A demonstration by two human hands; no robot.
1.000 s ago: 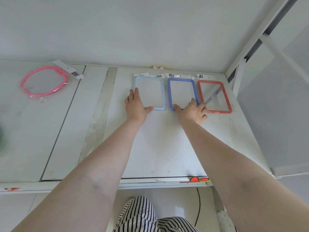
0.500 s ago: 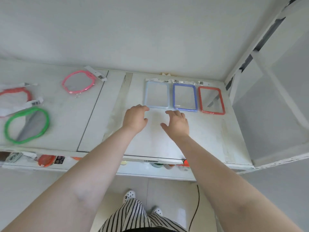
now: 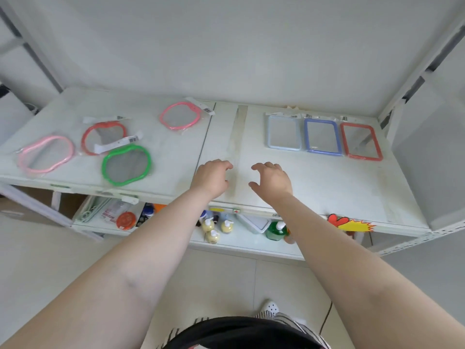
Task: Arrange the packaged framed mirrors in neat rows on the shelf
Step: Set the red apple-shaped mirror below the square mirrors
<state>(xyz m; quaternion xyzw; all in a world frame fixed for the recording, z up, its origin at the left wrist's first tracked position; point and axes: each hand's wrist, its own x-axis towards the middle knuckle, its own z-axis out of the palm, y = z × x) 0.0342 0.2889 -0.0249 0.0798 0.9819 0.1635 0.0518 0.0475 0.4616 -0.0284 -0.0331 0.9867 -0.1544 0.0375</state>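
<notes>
Head view: three rectangular mirrors (image 3: 323, 137) lined up back right on shelf (image 3: 314, 187), row done; four round mirrors (image 3: 125, 164) scattered left, unsorted; left hand (image 3: 212, 178), right hand (image 3: 271, 181) loosely curled, empty, mid-shelf

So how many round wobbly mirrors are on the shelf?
4, all on the left side: the light pink mirror far left, the red mirror behind the green mirror, and the bright pink mirror at the back. None looks hidden.

hands (image 3: 242, 181) now off the mirrors (image 3: 324, 138)
</notes>
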